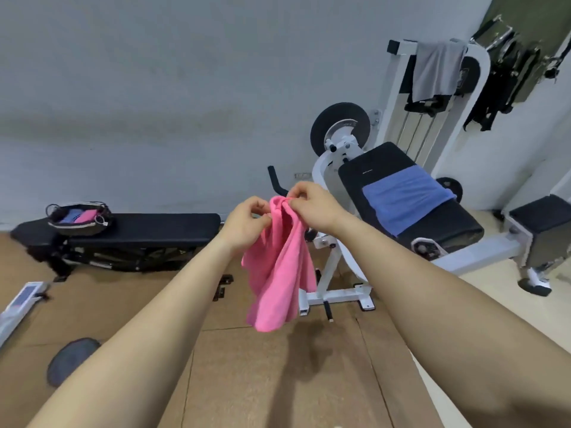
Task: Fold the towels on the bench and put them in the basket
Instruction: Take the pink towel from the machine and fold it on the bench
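A pink towel point(279, 270) hangs crumpled in the air at the middle of the view. My left hand point(247, 222) and my right hand point(312, 206) both pinch its top edge, close together. A blue towel point(404, 197) lies spread across the black padded bench point(463, 223) of the white machine at the right. The basket point(58, 222), dark with a wire rim, stands on the left end of a flat black bench point(160, 223) and holds folded blue and pink towels.
A grey cloth point(437, 69) hangs over the white machine frame point(398, 88) at the back right. A weight plate point(340, 125) sits on the machine. A dark disc point(72, 358) lies on the brown floor mat at the left, near a white device point(21, 301).
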